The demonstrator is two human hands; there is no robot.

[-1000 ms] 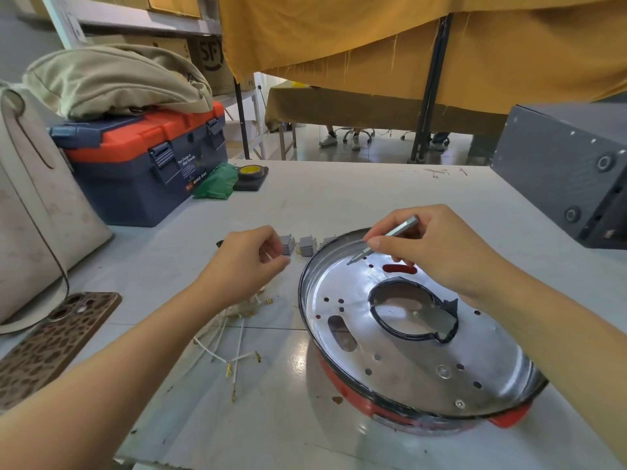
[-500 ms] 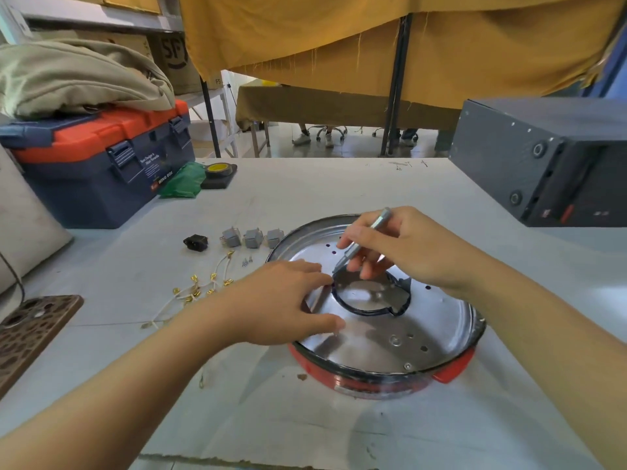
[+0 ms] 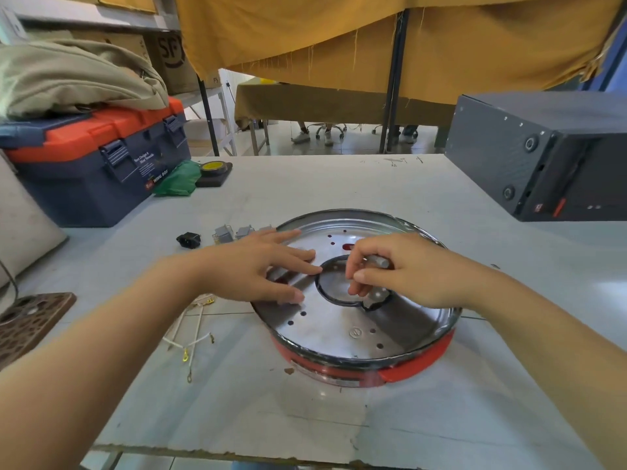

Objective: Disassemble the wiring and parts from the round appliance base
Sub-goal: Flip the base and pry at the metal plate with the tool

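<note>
Metal base (image 3: 339, 334) under flat left hand (image 3: 258, 269), right hand (image 3: 400, 269) pinching screwdriver (image 3: 380, 261)

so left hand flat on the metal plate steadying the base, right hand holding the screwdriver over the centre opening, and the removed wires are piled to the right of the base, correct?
Not quite. The head view shows the removed wires lying on the table left of the base, not right. The rest holds: left hand flat on the plate, right hand holding the screwdriver over the centre opening.

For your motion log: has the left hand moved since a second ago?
Yes. The left hand went from the table by the grey parts rightward onto the base.
</note>
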